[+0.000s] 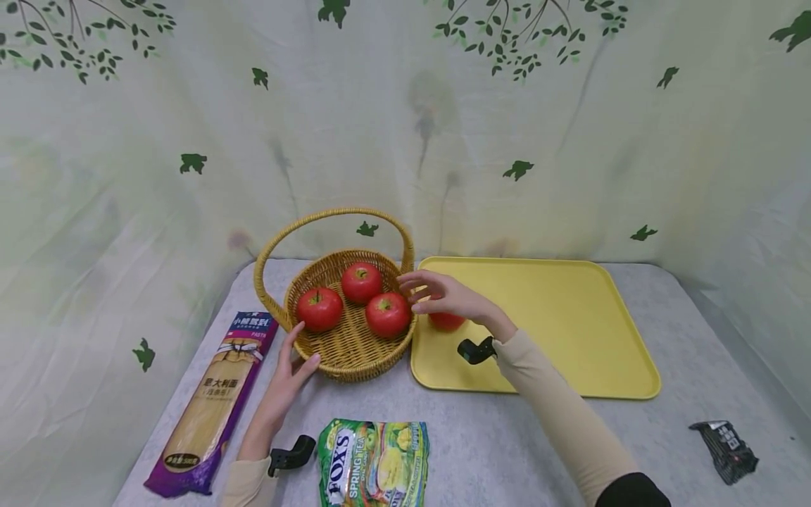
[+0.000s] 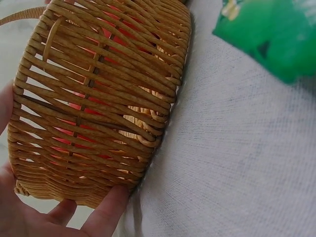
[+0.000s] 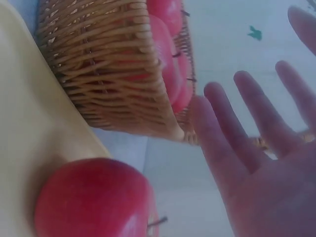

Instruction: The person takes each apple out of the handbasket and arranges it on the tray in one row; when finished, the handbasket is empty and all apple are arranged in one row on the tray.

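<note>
While the right hand [image 1: 453, 292] hovers empty, fingers apart, the left hand [image 1: 285, 384] braces the wicker basket [image 1: 355, 370], fingers spread.
Three red apples [image 1: 319, 310] inside; fourth apple [image 1: 447, 322] on yellow tray [image 1: 570, 331], beneath right hand. Risks: lowered wrist could roll it; lopsided push could tip basket.

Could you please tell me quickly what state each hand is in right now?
Left hand: open, touching the side of the basket.
Right hand: open, holding nothing.

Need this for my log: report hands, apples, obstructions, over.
Left hand touching basket; right hand open, empty. Three apples in basket, another apple on yellow tray. Raised basket handle might obstruct.
</note>
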The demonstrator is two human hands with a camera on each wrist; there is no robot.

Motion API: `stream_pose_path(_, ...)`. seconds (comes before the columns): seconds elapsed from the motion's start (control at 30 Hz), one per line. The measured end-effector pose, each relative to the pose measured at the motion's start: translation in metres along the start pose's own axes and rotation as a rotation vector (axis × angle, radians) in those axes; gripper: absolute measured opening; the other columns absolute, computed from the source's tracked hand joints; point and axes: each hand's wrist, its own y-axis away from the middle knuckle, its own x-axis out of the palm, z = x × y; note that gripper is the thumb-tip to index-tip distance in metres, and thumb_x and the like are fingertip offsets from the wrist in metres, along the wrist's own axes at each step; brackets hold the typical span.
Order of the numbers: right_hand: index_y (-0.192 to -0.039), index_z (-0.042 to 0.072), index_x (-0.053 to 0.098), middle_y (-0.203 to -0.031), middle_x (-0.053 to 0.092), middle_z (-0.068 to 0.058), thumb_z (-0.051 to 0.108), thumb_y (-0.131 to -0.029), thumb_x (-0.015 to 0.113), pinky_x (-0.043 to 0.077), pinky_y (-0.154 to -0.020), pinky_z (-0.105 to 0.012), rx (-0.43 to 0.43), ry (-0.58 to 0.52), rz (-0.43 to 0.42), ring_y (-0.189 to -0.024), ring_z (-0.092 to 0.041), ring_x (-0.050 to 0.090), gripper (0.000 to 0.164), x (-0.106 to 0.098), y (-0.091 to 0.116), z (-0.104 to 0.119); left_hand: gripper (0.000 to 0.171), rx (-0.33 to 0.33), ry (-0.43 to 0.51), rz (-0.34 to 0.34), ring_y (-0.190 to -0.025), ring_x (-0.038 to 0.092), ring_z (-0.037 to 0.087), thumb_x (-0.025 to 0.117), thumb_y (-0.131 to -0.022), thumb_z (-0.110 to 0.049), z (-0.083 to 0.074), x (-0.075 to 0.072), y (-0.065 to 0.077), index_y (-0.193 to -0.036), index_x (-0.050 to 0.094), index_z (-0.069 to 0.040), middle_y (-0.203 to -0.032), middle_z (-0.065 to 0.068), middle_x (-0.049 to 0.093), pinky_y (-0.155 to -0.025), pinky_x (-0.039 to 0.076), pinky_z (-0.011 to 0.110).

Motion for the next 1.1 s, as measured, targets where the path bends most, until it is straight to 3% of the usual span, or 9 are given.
stream_pose_path(0.2,-0.141,-0.001,0.04,-0.142,0.041,-0.021,0.003,-0.089,0.063,0.03,-0.107,-0.047,0.031,0.087,0.116,-0.13,-0.035,0.037,0.057,0.013,-0.026,-0.001,0.067,0.01,-0.006,0.003,-0.136,0.012,0.051,0.048,-0.102,-0.022,0.001,-0.001,0.0,-0.154,0.007,-0.032,-0.158,0.01,-0.011,-0.102,0.022,0.066)
stream_pose_path(0.5,-0.141,0.011,0.046,-0.145,0.037,-0.006,0.004,-0.086,0.067,0.037,-0.1,-0.033,0.17,0.303,0.191,-0.131,-0.026,0.035,0.059,0.028,-0.057,-0.001,0.067,0.012,-0.007,0.001,-0.136,0.012,0.051,0.048,-0.102,-0.021,0.003,-0.001,0.0,-0.154,0.007,-0.031,-0.158,0.011,-0.011,-0.101,0.021,0.066)
stream_pose_path(0.67,-0.137,0.01,0.051,-0.144,0.037,-0.007,0.001,-0.083,0.068,0.034,-0.102,-0.033,0.208,0.398,0.223,-0.13,-0.024,0.033,0.058,0.035,-0.066,-0.003,0.067,0.017,-0.005,0.002,-0.136,0.012,0.051,0.048,-0.102,-0.022,0.002,-0.001,0.001,-0.154,0.007,-0.031,-0.158,0.011,-0.012,-0.101,0.021,0.066)
stream_pose_path(0.9,-0.135,0.012,0.055,-0.144,0.033,-0.008,-0.006,-0.079,0.065,0.037,-0.097,-0.035,0.329,0.457,0.247,-0.125,-0.022,0.033,0.06,0.043,-0.072,-0.006,0.067,0.027,0.007,-0.002,-0.135,0.014,0.051,0.049,-0.101,-0.021,0.004,-0.001,0.001,-0.154,0.008,-0.031,-0.157,0.011,-0.011,-0.102,0.022,0.065)
stream_pose_path(1.1,-0.135,0.017,0.055,-0.138,0.037,-0.009,-0.001,-0.08,0.07,0.037,-0.099,-0.04,0.36,0.493,0.234,-0.12,-0.024,0.037,0.06,0.05,-0.075,-0.007,0.067,0.024,0.007,-0.011,-0.135,0.016,0.051,0.049,-0.101,-0.021,0.003,-0.001,0.001,-0.154,0.009,-0.031,-0.157,0.011,-0.01,-0.102,0.024,0.064)
